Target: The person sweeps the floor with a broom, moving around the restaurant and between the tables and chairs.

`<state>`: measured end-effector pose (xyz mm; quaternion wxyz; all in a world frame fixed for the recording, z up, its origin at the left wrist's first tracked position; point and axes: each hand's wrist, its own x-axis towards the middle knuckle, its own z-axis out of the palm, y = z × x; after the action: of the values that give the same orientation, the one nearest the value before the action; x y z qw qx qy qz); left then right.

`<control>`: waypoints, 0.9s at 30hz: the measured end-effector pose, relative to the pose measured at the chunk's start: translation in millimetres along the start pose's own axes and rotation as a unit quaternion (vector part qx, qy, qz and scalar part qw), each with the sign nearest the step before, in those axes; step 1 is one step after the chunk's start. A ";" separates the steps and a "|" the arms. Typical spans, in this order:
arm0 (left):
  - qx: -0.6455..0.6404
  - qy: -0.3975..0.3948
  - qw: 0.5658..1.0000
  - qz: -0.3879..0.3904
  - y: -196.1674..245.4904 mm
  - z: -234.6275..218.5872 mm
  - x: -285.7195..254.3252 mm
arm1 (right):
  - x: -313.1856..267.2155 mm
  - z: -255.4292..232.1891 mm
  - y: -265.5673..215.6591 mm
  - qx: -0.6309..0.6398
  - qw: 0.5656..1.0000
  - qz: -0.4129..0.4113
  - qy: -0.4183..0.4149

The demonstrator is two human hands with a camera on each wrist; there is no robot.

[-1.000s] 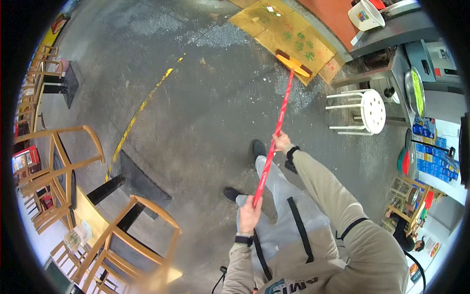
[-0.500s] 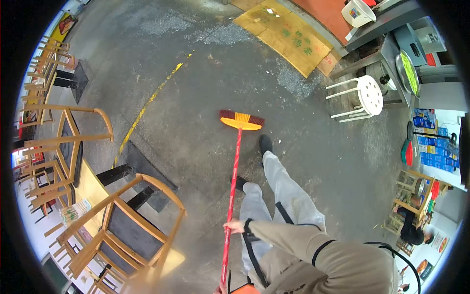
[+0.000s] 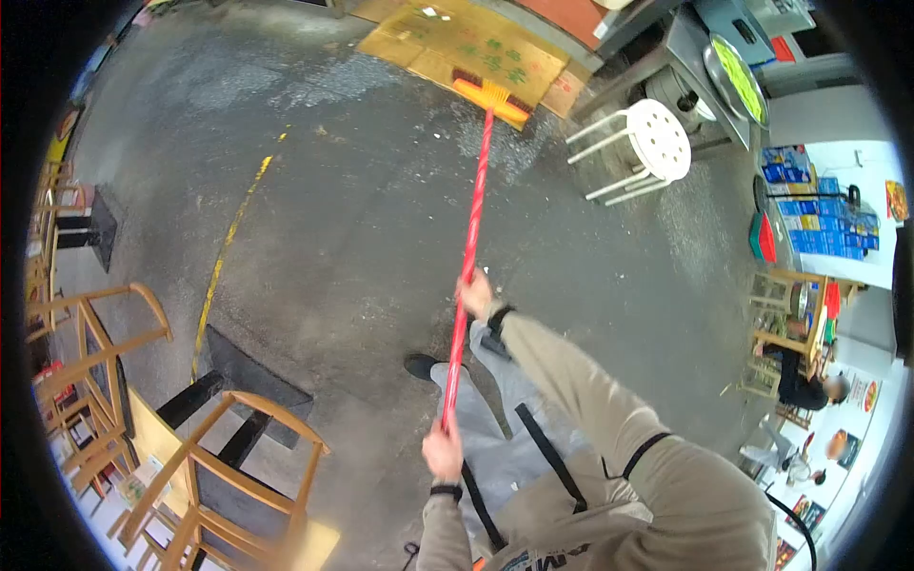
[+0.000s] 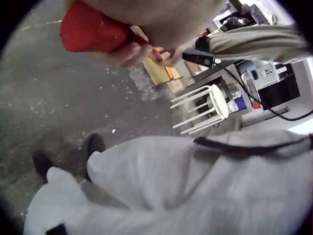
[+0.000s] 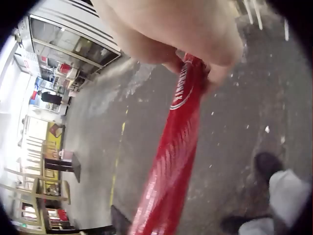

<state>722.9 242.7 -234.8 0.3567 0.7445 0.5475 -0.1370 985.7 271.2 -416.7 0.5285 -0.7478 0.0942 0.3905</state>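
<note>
A broom with a long red handle (image 3: 469, 247) and an orange head (image 3: 490, 101) reaches across the grey floor to the edge of a cardboard sheet (image 3: 457, 43). My left hand (image 3: 444, 449) grips the near end of the handle (image 4: 90, 34). Further up the handle (image 5: 171, 161), my right hand (image 3: 474, 295) is wrapped around it with the arm stretched forward. My grey trousers and dark shoes (image 3: 420, 364) show below the handle.
A white plastic stool (image 3: 647, 147) stands right of the broom head, beside a metal counter (image 3: 700, 62). Wooden chairs (image 3: 224, 457) and a table sit at the lower left. A yellow line (image 3: 224, 252) runs across the floor. A seated person (image 3: 804, 385) is at the far right.
The broom head has gone from mid-floor near my feet out to the cardboard sheet. My right arm has stretched forward along the handle, and the view has shifted.
</note>
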 end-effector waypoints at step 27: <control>0.149 -0.041 0.951 -0.266 -91.6 -78.6 -302.7 | -287.5 39.5 115.7 -0.041 0.889 0.329 -0.317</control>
<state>514.7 92.4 -34.1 0.2140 0.6105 0.6838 -0.3374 707.8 178.2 -308.4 0.3400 -0.5316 0.1464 0.7618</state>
